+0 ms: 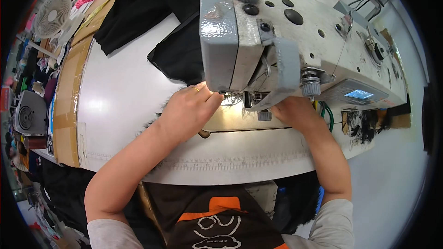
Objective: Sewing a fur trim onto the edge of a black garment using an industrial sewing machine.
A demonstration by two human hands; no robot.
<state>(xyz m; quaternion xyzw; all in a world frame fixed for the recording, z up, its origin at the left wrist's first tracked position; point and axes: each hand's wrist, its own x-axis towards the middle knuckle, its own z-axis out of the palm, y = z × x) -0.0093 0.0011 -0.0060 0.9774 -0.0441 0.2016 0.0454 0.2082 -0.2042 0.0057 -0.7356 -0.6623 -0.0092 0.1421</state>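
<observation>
Your left hand (191, 110) is narrowed at the near end of the black cloth (177, 55), likely steadying it beside the head of the sewing machine (277, 18); I cannot tell whether it pinches. Your right hand (297, 112) reaches in opposite (fingertips hidden, so its grip is unclear). Beyond, the cloth spreads across the white table (115, 106), which probably supports its weight.
</observation>
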